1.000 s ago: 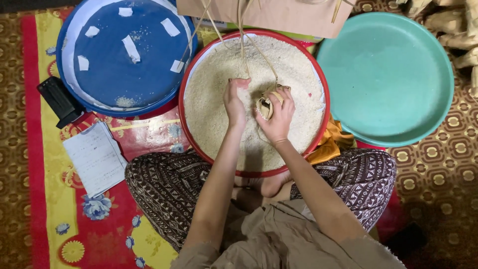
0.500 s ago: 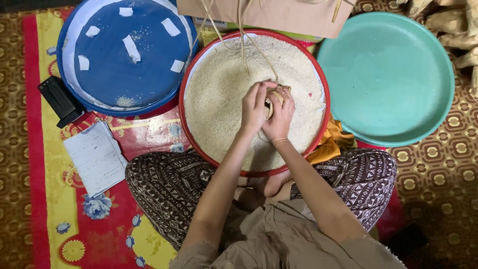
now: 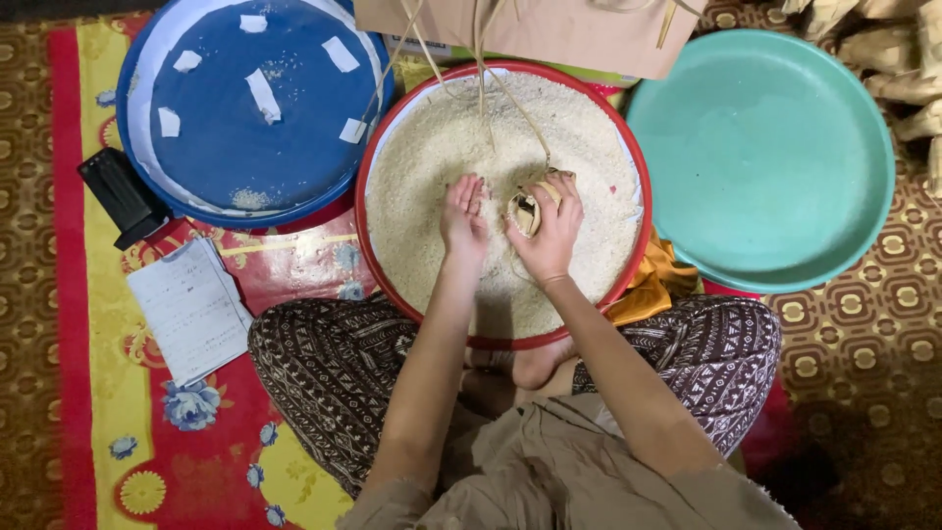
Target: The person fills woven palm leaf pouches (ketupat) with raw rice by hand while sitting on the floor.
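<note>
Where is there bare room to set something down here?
The teal basin right of the red rice basin is bare inside. The blue tray holds only paper scraps. It is crowded around both hands: left hand, right hand holding the woven pouch.

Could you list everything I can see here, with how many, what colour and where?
Red-rimmed basin of rice: one, white grains, centre.
Woven leaf pouch: one, tan, over the rice, in the right hand.
Leaf strips: several, pale, trailing from top to pouch.
Blue basin: one, with white scraps, top left.
Teal basin: one, right.
Black object: one, left of blue basin.
Paper sheet: one, white, on the mat.
Mat: one, red and yellow, floral.
Left hand: cupped over rice.
Right hand: holding the pouch.
</note>
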